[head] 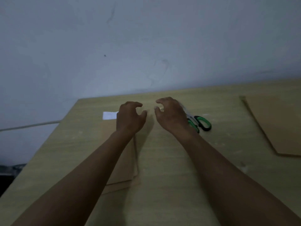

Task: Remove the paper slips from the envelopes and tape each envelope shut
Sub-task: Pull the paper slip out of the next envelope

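Envelope stack (123, 162) under left forearm.

left hand (130, 118) | right hand (171, 115) | forearms bare (no sleeves, rings or watch visible)

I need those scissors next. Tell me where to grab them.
Take the scissors by the green-and-black handle loops, coming from the right: the loops lie flat and exposed on the table, while the right hand covers the blade end.
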